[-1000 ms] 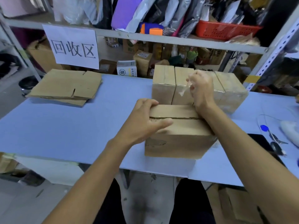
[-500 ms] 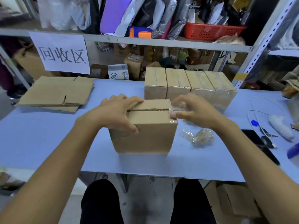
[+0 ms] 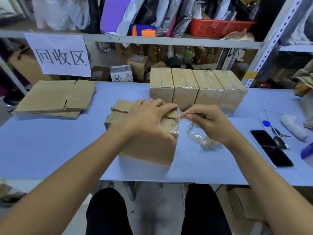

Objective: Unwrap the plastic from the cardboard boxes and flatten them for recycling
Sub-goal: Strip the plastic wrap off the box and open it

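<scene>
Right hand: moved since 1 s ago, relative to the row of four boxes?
Yes. The right hand has come off the row of wrapped boxes, toward the person, and now pinches plastic wrap at the front box.

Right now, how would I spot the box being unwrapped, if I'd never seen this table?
Start at the blue table, under the white paper sign. In front of a row of four wrapped boxes stands one lone cardboard box. Only this one has the left hand on top while the right hand pinches clear plastic off its corner.
</scene>
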